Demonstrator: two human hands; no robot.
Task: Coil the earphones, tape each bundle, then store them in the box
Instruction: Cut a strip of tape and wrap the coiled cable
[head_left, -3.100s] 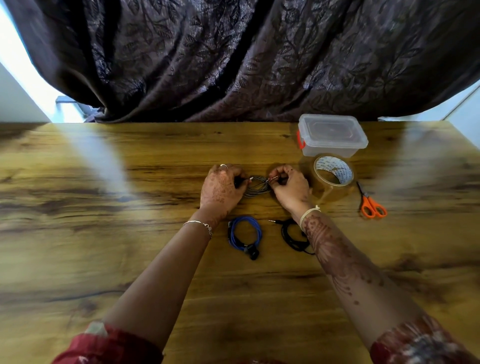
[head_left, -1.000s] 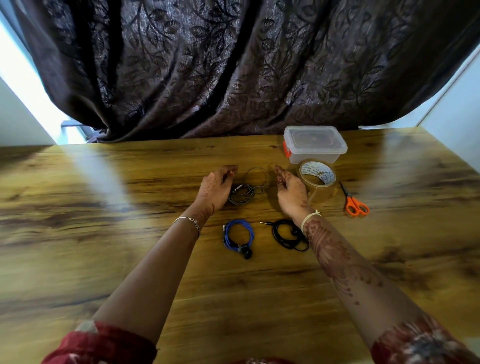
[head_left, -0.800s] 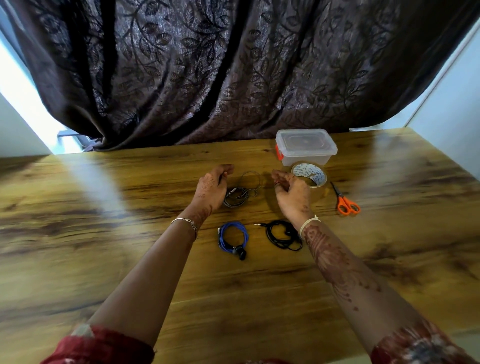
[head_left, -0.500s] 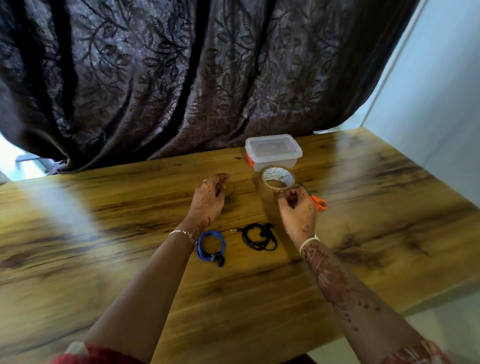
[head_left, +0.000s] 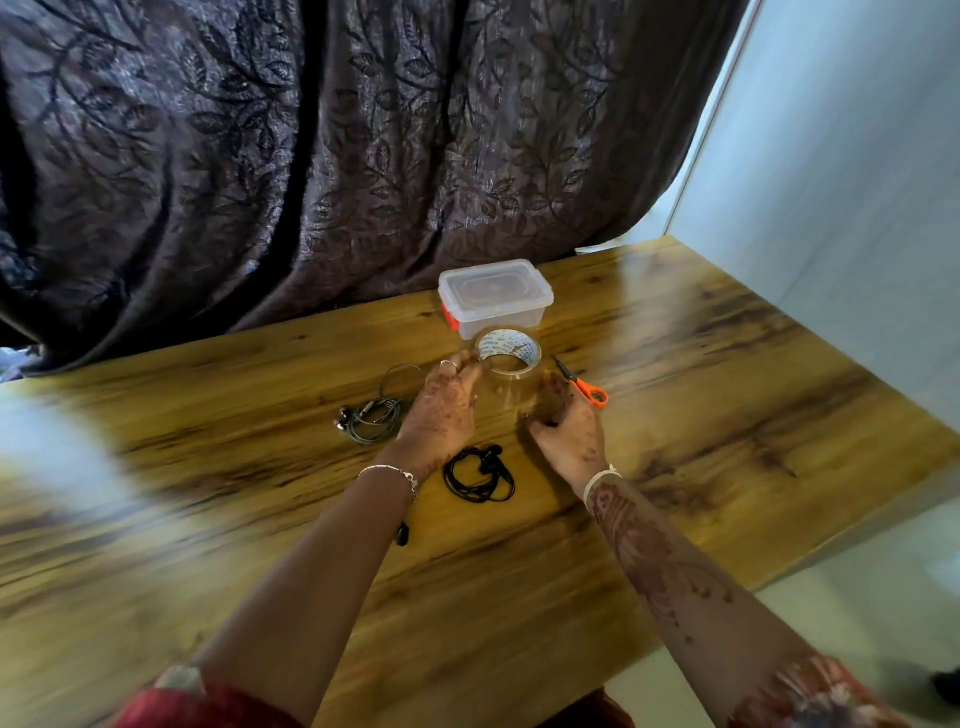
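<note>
A clear tape roll (head_left: 510, 349) stands on the wooden table (head_left: 701, 415), just in front of the lidded plastic box (head_left: 496, 296). My left hand (head_left: 441, 410) grips the roll's left rim with its fingertips. My right hand (head_left: 569, 428) curls round the roll's near right side. The grey earphones (head_left: 371, 421) lie loosely coiled to the left of my left hand. A coiled black pair (head_left: 480, 474) lies between my wrists. My left forearm hides the blue earphones; only a dark earbud (head_left: 402, 533) shows.
Orange-handled scissors (head_left: 587, 387) lie right of the tape, close to my right hand. A dark patterned curtain (head_left: 363, 156) hangs behind the table. The table's right edge (head_left: 883, 499) drops to a pale floor.
My left hand has let go of the grey earphones and moved right to the tape roll. My right hand has closed round the roll. The view has swung to the left.
</note>
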